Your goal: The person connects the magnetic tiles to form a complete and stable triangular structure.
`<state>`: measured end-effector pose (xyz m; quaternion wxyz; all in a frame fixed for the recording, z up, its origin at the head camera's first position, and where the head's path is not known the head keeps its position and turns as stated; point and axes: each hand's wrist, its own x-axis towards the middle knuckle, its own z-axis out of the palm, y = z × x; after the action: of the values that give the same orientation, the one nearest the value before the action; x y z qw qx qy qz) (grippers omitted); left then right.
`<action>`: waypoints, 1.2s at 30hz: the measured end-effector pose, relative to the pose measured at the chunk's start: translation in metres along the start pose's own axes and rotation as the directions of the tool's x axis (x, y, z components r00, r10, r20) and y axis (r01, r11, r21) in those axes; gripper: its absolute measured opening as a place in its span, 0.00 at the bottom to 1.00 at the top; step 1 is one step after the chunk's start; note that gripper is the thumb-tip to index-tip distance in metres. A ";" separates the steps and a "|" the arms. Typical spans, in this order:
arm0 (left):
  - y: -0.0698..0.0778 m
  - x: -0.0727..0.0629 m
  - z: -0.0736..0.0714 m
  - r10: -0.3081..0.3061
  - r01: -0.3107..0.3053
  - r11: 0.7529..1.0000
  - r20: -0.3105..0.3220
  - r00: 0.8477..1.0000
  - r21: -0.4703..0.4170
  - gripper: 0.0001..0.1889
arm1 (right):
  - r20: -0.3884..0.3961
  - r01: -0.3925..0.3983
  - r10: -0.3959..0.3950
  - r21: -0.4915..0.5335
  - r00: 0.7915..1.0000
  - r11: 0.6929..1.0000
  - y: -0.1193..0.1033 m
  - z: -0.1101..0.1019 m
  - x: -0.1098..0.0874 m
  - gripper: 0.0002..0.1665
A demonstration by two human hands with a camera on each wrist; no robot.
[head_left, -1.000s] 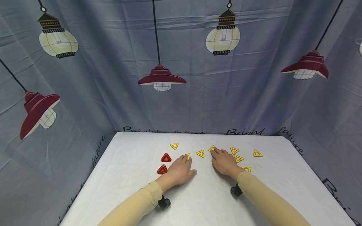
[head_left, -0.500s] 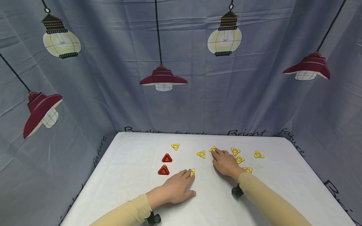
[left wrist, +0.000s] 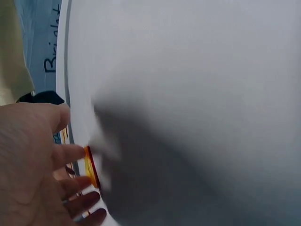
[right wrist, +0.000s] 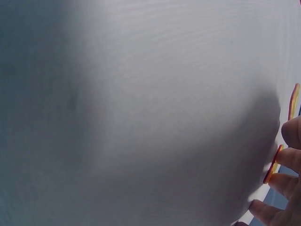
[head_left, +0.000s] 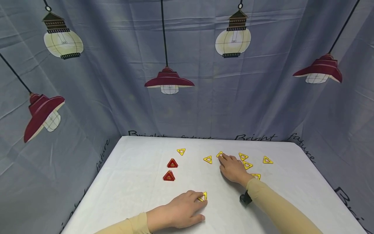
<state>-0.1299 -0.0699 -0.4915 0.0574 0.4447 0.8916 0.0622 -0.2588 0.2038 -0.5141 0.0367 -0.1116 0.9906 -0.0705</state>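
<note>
On the white tabletop (head_left: 140, 191), light, even fingertip pressure without pinching should serve best; the left hand (head_left: 184, 208), grasping nothing, lays extended fingers against the near yellow triangle (head_left: 205, 196); the right hand (head_left: 232, 169), likewise unclenched, reaches right of centre, fingertips touching the far yellow triangle (head_left: 218, 155).

Three cameras: one high, two close

The head camera looks forward and down from above the near side, far enough back to show the white rectangular tabletop (head_left: 131, 185) and the grey-blue fabric backdrop (head_left: 198, 120). The left wrist camera sits close, its picture turned so that black lettering (left wrist: 50, 65) runs vertically; it shares the bare left hand (left wrist: 30, 162) and a flat yellow triangular frame (left wrist: 90, 168) with the head view. The right wrist camera, also close, mostly faces the tabletop; the bare right hand (right wrist: 288, 183), at its right edge, appears in the head view too.
</note>
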 end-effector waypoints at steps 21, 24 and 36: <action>-0.029 0.028 0.015 -0.182 0.139 0.974 -0.257 0.949 -0.177 0.15 | -0.002 -0.007 0.007 -0.001 1.000 1.000 0.000 0.001 -0.001 0.33; -0.029 0.028 0.016 -0.177 0.130 0.975 -0.276 0.945 -0.178 0.15 | -0.002 -0.005 0.005 0.002 1.000 1.000 0.001 -0.001 -0.002 0.33; -0.028 0.030 0.019 -0.195 0.140 0.961 -0.225 0.955 -0.239 0.15 | 0.018 0.061 -0.061 0.019 0.998 0.998 0.002 -0.004 -0.024 0.33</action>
<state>-0.1671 -0.0615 -0.5158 0.0003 0.3467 0.9142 0.2101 -0.2360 0.2113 -0.5093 0.0446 -0.1419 0.9856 -0.0799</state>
